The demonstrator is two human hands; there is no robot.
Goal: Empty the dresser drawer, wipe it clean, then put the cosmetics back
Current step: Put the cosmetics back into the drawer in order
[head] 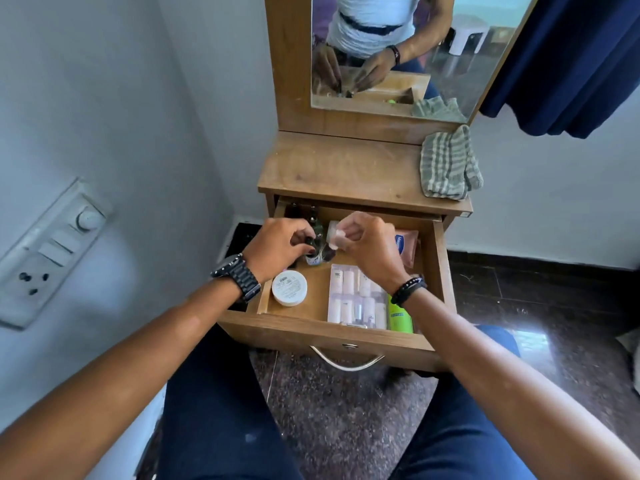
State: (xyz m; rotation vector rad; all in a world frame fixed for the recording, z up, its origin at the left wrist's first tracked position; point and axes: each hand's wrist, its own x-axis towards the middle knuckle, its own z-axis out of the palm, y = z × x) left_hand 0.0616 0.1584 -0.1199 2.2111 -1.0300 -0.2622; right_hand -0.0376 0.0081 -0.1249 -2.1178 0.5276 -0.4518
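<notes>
The wooden dresser drawer (349, 336) stands pulled out. Inside lie a round white cream jar (289, 287), a clear pouch of small white bottles (356, 299), a green tube (399, 318) and a pink sachet (408, 242). Over the back left of the drawer, my left hand (277, 245) pinches a small dark green bottle (314, 237). My right hand (365, 245) holds a small pale bottle (335, 237) right beside it. More dark bottles (298, 210) stand at the drawer's far left corner.
A striped green-grey cloth (448, 164) lies on the right of the dresser top (339, 168), below the mirror (398, 46). A wall with a switch panel (45, 251) is close on the left. A dark blue curtain (571, 64) hangs at the upper right.
</notes>
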